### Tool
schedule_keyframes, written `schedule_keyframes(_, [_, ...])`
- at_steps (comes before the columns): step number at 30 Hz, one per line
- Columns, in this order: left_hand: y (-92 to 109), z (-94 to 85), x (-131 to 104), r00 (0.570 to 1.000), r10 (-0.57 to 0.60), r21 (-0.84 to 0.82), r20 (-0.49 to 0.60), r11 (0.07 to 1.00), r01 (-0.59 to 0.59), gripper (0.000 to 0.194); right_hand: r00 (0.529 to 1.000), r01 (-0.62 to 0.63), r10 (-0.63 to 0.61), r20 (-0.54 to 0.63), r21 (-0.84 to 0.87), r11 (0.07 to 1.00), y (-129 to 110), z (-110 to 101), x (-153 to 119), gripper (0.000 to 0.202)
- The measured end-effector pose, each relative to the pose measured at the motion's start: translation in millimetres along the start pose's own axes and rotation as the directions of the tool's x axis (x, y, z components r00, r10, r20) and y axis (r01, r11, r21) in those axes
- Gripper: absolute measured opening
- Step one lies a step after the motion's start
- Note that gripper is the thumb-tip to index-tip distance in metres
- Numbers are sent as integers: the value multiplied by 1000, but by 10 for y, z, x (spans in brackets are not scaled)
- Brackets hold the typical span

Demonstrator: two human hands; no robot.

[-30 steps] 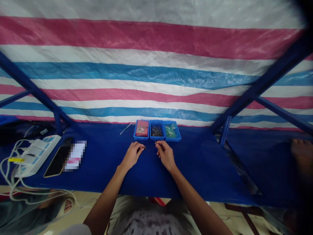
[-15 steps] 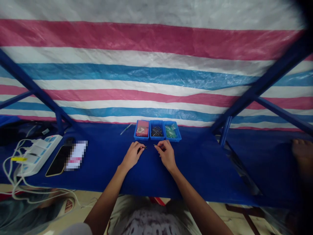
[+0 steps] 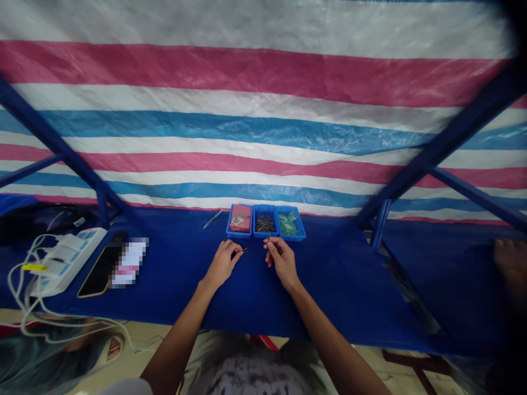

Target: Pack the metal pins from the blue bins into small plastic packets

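My left hand (image 3: 223, 262) is closed in a pinch above the blue table. A small, dark, screw-like piece (image 3: 245, 250) sticks out from its fingertips. My right hand (image 3: 283, 262) is also pinched, just in front of the bins, with a tiny piece (image 3: 269, 238) at its fingertips, too small to name. Beyond the hands stand three blue bins side by side. The left bin (image 3: 239, 235) holds a red block with small pale bits on it. Dark metal screws (image 3: 264, 223) fill the middle one. In the right bin (image 3: 293, 238) lie clear bags over something green (image 3: 287, 224).
A pen (image 3: 213, 219) lies left of the bins. Farther left are a phone (image 3: 99, 271), a blurred-out paper (image 3: 129, 263) and a white power strip (image 3: 69, 263) with cables. Blue frame bars (image 3: 415, 159) flank the table. Another person's hand (image 3: 510, 258) is at the far right.
My right hand has turned, its fingertips rising toward the middle bin and slightly away from the left hand. My left hand keeps its pinch almost unmoved. The view has shifted slightly.
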State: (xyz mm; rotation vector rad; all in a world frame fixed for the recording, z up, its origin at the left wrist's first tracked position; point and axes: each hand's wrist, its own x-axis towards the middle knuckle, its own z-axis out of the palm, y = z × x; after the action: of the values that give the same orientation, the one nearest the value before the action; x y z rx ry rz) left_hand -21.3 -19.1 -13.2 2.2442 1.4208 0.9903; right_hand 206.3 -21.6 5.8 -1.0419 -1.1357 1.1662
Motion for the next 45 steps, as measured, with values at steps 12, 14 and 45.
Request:
schedule_keyframes(12, [1, 10, 28, 996, 39, 68, 81, 997, -44, 13, 996, 17, -18, -92, -9, 1000, 50, -31, 22, 33])
schedule_keyframes(14, [-5, 16, 32, 995, 40, 91, 93, 995, -48, 13, 996, 16, -17, -90, -13, 1000, 49, -28, 19, 33])
schedule_keyframes(45, [200, -71, 141, 986, -6, 200, 167, 979, -28, 10, 989, 109, -134, -60, -303, 947, 16, -18, -53, 24])
